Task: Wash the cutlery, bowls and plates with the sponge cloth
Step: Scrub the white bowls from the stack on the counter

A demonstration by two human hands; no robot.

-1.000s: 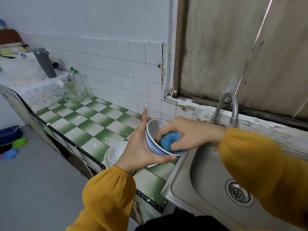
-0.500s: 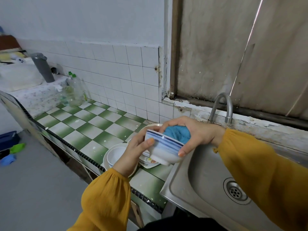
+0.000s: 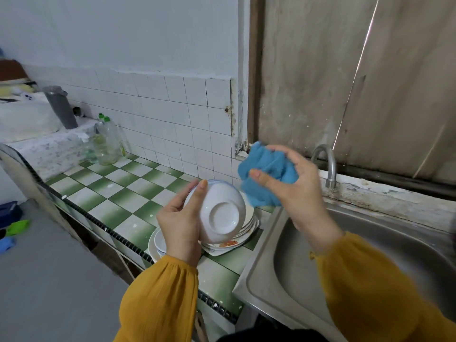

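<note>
My left hand (image 3: 181, 227) grips a white bowl (image 3: 219, 213) with a blue rim line, turned so its round foot faces me, held over the counter beside the sink. My right hand (image 3: 296, 188) holds the crumpled blue sponge cloth (image 3: 265, 176) just right of and above the bowl; the cloth hangs clear of the bowl's foot and may brush its far edge. Under the bowl lies a stack of plates (image 3: 237, 239), one with an orange flower pattern, and a small white bowl on a plate (image 3: 159, 240) beside it. No cutlery is in sight.
The steel sink (image 3: 370, 255) with its tap (image 3: 325, 164) is on the right. The green-and-white tiled counter (image 3: 118, 193) runs left to plastic bottles (image 3: 107, 141) and a grey tumbler (image 3: 60, 107). The counter's front edge drops to the floor at left.
The bowl was turned over from opening-up to foot-towards-me. My right hand pulled the cloth out of the bowl, passed it over the outside, and now holds it up beside the bowl.
</note>
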